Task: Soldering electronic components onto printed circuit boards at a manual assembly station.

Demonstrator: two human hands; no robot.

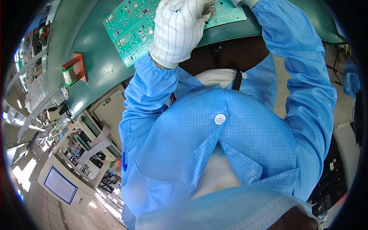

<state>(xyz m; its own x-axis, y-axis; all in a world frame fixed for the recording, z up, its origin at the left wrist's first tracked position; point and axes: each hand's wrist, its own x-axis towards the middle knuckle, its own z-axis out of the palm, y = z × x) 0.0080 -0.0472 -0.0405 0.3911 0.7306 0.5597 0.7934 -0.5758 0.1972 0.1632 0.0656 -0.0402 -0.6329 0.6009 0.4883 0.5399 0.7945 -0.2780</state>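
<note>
While hands (178,28) cover circuit board (134,23), solder spool (69,75)

left hand (178,30): we see it in a white cloth glove, woven with thin dark pinstripes, matt.
circuit board (132,25): we see a green, slightly glossy laminate with small metallic parts.
surface (99,71): a dark green mat, smooth, with a dull sheen.
coat (230,134): our light blue gridded cloth, matt, with a white plastic button.
solder spool (69,76): shiny metal wire.

Place: electronics assembly workshop | Signs: green circuit board (134,23) on green-matted counter (96,73) | solder-wire spool (69,75) | blue antistatic coat (230,138), striped glove (178,30)
</note>
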